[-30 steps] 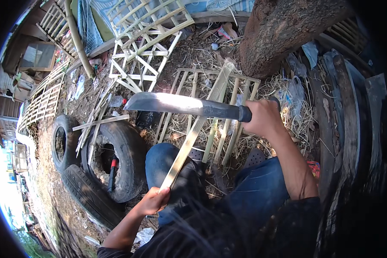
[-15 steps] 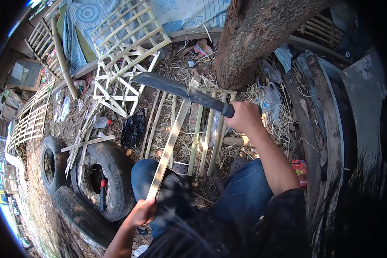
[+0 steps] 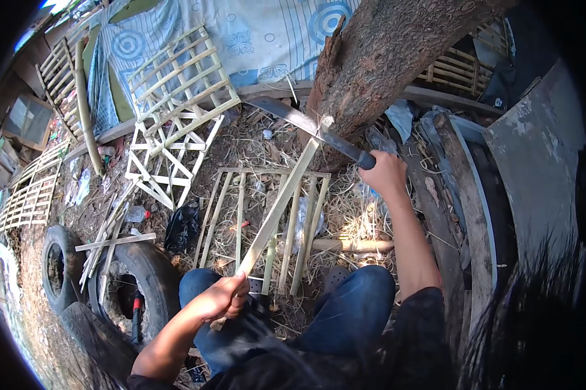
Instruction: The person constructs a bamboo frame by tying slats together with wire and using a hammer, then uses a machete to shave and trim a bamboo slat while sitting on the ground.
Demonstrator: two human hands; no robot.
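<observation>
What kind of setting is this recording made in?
Most likely an outdoor yard used for bamboo work: a tree trunk stands on straw-strewn ground, bamboo lattice frames lean about, and old tyres lie nearby.

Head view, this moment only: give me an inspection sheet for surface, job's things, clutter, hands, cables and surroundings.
Surface: bare ground strewn with straw and wood scraps.
Job's things: bamboo slat, slanting up from the left hand; machete, its blade at the slat's top end.
Clutter: old tyres, plastic bottle, black bag, loose sticks.
Hands: left hand grips the slat's lower end; right hand grips the machete handle.
Cables: nothing seen.
Surroundings: tree trunk, bamboo lattice frames, bamboo frame lying before the knees, patterned cloth.
</observation>
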